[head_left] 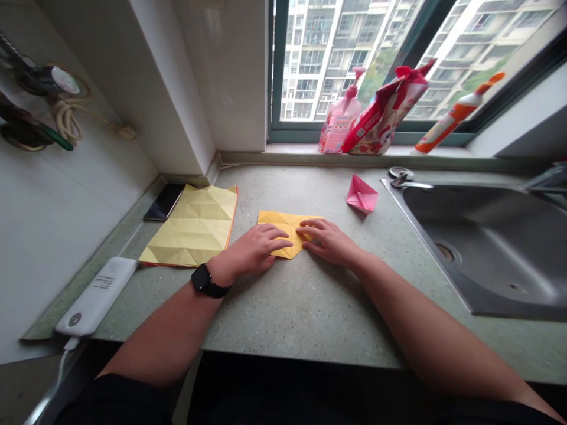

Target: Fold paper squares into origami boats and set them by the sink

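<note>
A folded sheet of yellow-orange origami paper (283, 219) lies on the counter, with crease lines across it and a pointed lower edge. My left hand (252, 248), wearing a black watch at the wrist, rests on the paper's left part with fingers stretched out. On its right part lies my right hand (328, 241), fingers extended flat over the paper. Both hands press from above; neither grips it. Parts of the paper under the fingers are hidden. Beyond my right hand sits a pink folded paper piece (362, 195).
Creased pale yellow paper (195, 224) lies at the left, beside a dark phone (163, 202) and a white power bank (97, 298) with a cable. A steel sink (487, 248) is at the right. A pink pump bottle (339, 124), red bag (381, 118) and orange-white bottle (452, 121) line the windowsill.
</note>
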Tool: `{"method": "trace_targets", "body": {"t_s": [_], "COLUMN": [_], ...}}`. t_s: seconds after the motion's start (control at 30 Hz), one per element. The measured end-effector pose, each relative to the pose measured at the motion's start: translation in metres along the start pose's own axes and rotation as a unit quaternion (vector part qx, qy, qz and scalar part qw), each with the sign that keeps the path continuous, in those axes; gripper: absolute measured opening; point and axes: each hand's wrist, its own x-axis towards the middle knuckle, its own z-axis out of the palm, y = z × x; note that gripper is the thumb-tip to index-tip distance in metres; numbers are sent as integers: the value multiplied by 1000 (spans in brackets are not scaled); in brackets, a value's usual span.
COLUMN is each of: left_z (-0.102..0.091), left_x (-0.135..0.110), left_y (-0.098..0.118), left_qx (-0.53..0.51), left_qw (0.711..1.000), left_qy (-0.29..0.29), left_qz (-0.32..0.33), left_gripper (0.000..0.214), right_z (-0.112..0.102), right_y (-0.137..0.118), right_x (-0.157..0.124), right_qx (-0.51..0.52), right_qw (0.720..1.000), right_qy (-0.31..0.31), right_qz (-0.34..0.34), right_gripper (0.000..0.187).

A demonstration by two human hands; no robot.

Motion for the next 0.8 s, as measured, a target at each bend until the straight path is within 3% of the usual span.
{"method": "trace_targets", "body": {"t_s": [0.07, 0.17, 0.33, 0.6, 0.8], "left_z": [-4, -8, -9, -10, -3], "left_x": [-2, -3, -4, -2, -1], "left_y": [-2, -8, -16, -12, -14], "left_qx": [10, 16, 15, -32, -35], "left_qw": [1000, 998, 989, 988, 985], "left_qy": [-8, -10, 43, 98, 113], "left_qz": [-21, -63, -142, -115, -124], "left_gripper": [57, 42, 33, 29, 39], "right_z": [-3, -5, -5, -8, -7], "right_y": [1, 1, -2, -6, -9], "right_x": [0, 0, 1, -1, -1], "right_qx": [9, 17, 25, 40, 53], "right_qw": [1000, 1000, 1000, 999, 998], "right_qy": [-2, -6, -9, -34, -39], "right_qz": [3, 8, 13, -8, -22], "right_gripper": [37, 37, 37, 40, 41]}}
